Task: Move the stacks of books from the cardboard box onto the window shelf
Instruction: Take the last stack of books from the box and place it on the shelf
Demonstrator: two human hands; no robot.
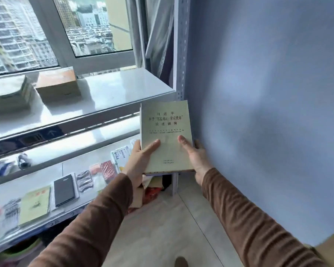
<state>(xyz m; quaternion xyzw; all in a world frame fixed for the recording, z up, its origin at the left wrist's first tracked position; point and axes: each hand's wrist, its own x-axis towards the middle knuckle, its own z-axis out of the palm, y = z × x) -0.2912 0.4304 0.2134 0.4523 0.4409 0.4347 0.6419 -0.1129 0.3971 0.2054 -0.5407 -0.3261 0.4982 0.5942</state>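
I hold a thin stack of books (166,120) with a pale green cover between both hands, in the air just below and in front of the white window shelf (123,83). My left hand (141,160) grips its left edge, thumb on the cover. My right hand (196,157) grips its right edge, thumb on top. Two stacks of books rest on the window shelf at the left: a brown-topped stack (57,87) and a blurred pale stack (8,95). A corner of the cardboard box (333,245) shows at the lower right.
Below the sill runs a lower white shelf (108,137) carrying a yellow-green booklet (35,205), a black notebook (64,189) and several packets. A grey slotted metal upright (179,54) stands by the blue wall (268,93). Red and tan clutter (152,191) lies on the floor.
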